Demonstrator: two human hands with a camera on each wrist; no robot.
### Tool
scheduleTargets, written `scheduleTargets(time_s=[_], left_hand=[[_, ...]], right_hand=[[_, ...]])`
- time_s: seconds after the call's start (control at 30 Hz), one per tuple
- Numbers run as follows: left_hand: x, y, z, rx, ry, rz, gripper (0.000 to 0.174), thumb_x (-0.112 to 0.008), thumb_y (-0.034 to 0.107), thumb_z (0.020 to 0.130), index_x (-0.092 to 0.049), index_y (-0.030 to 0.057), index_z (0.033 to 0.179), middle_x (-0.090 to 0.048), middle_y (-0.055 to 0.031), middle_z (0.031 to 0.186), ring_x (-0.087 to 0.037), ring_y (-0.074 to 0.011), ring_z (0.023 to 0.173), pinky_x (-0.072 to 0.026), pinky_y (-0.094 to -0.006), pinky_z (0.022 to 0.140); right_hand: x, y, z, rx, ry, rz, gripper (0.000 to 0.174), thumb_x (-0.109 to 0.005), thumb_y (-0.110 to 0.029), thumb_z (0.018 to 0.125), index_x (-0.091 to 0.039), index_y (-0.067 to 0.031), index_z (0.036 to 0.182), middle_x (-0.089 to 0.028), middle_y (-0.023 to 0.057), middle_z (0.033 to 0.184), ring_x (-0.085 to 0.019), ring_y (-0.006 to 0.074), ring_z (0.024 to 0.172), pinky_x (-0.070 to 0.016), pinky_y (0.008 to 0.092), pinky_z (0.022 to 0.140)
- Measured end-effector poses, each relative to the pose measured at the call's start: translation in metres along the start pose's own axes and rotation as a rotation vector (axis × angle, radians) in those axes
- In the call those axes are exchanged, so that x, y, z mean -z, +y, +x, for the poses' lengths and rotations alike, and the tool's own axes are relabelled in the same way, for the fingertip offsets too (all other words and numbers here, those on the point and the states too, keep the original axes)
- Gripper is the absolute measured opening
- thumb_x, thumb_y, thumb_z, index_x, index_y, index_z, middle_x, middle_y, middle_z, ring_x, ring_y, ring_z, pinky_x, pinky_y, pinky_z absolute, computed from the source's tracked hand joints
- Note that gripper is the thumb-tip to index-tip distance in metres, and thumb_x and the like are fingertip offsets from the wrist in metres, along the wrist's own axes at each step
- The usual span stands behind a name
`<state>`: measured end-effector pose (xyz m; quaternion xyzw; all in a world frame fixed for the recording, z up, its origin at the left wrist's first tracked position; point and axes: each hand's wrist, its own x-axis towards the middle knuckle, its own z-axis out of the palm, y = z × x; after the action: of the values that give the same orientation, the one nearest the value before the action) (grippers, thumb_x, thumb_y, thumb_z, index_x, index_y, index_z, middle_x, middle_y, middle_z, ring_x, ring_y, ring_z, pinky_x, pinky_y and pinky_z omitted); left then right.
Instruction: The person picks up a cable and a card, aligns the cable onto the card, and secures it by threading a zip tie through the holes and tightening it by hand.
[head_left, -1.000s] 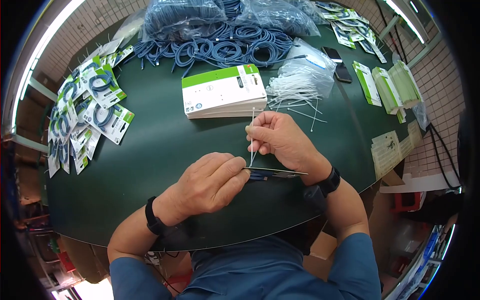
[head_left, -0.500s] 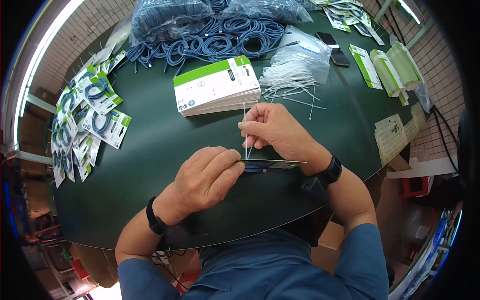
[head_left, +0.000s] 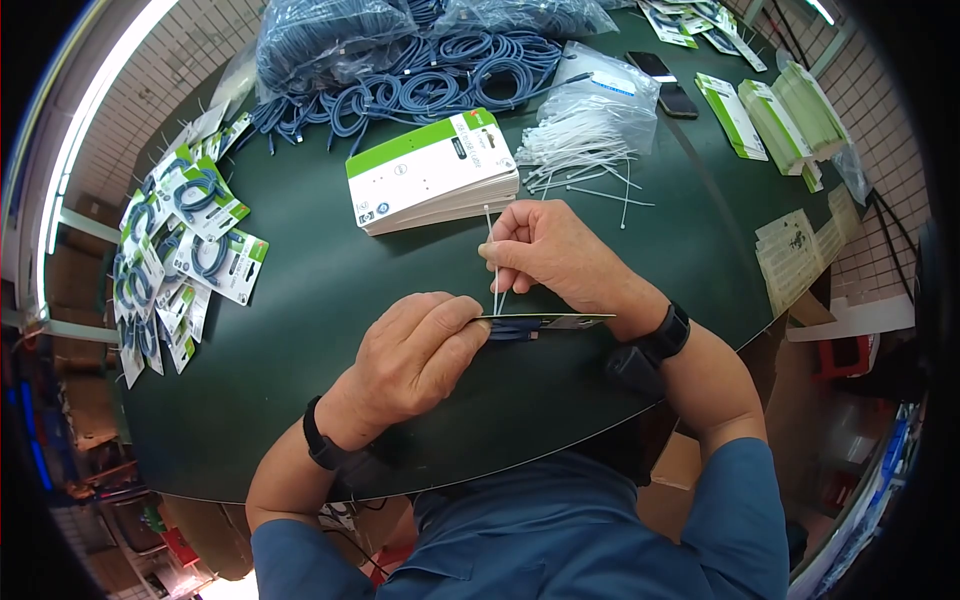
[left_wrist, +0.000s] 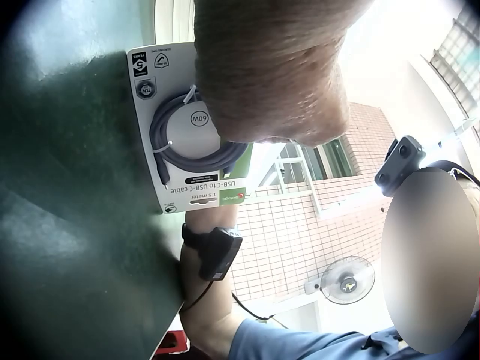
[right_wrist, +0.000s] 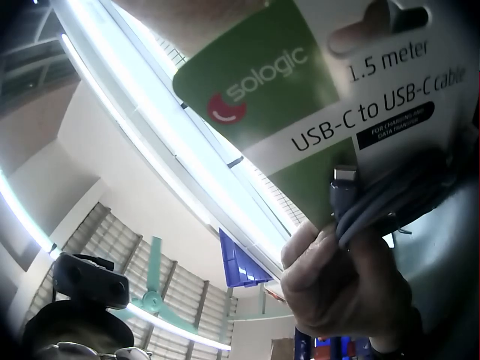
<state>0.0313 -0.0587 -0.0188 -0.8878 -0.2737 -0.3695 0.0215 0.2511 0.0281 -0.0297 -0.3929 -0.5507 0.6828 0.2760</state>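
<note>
My left hand (head_left: 420, 350) grips a printed cardboard card (left_wrist: 142, 112) by its edge and holds it over the table, edge-on in the head view. A coiled blue-grey USB-C cable (left_wrist: 159, 124) lies against the card's printed face, with a white tie (left_wrist: 163, 147) round it. Above the card, my right hand (head_left: 555, 250) pinches a thin white cable tie (head_left: 489, 224) between thumb and fingers. That tie rises upright from the card's back side. In the right wrist view the left hand (right_wrist: 337, 285) grips the card and cable from below.
A stack of cards (head_left: 425, 175) stands ahead of the hands, beside loose white cable ties (head_left: 580, 150). Blue cables (head_left: 440, 85) lie behind it. Carded cables (head_left: 200, 225) are heaped at left. Phones (head_left: 675, 100) and more green-white cards (head_left: 775, 125) lie at right.
The head view has shifted a little, carrying the whole scene with it. Both hands keep their holds on the card and cable tie, with hardly any movement between them.
</note>
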Motion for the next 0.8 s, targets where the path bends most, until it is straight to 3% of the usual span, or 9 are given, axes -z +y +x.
scheduleTargets(time_s=[0.17, 0.4, 0.7, 0.8], left_hand=[[-0.001, 0.000, -0.001, 0.004, 0.003, -0.004, 0.028, -0.083, -0.007, 0.076, -0.068, -0.0008, 0.098, -0.072, -0.0151, 0.100, -0.072, -0.0297, 0.083, -0.0604, -0.0378, 0.071], [-0.001, 0.000, 0.000, 0.005, 0.005, 0.004, 0.027, -0.083, -0.007, 0.075, -0.068, -0.0006, 0.097, -0.073, -0.0149, 0.100, -0.072, -0.0295, 0.083, -0.0605, -0.0379, 0.070], [0.004, -0.002, 0.007, 0.017, -0.032, 0.033, 0.026, -0.083, -0.005, 0.074, -0.067, -0.0003, 0.094, -0.073, -0.0138, 0.102, -0.071, -0.0253, 0.074, -0.0579, -0.0340, 0.063], [0.006, -0.002, 0.009, 0.002, -0.046, 0.037, 0.025, -0.083, -0.005, 0.074, -0.067, -0.0002, 0.093, -0.073, -0.0134, 0.103, -0.070, -0.0243, 0.072, -0.0572, -0.0330, 0.062]], right_hand=[[-0.001, 0.002, 0.000, 0.015, -0.032, 0.009, 0.013, -0.073, -0.012, 0.101, -0.067, -0.0003, 0.099, -0.072, 0.0052, 0.085, -0.073, 0.0100, 0.073, -0.0539, 0.0190, 0.060], [0.001, 0.001, 0.001, 0.069, -0.281, 0.066, 0.013, -0.075, -0.011, 0.100, -0.068, -0.0011, 0.097, -0.074, 0.0054, 0.085, -0.073, 0.0109, 0.072, -0.0563, 0.0214, 0.060], [0.011, -0.016, -0.004, -0.104, -0.236, 0.216, 0.017, -0.072, -0.016, 0.102, -0.072, 0.0004, 0.105, -0.074, 0.0050, 0.088, -0.067, 0.0074, 0.072, -0.0541, 0.0208, 0.065], [0.010, -0.015, -0.003, -0.018, -0.341, 0.030, 0.023, -0.072, -0.019, 0.102, -0.076, 0.0019, 0.110, -0.074, 0.0030, 0.088, -0.065, 0.0061, 0.073, -0.0524, 0.0202, 0.066]])
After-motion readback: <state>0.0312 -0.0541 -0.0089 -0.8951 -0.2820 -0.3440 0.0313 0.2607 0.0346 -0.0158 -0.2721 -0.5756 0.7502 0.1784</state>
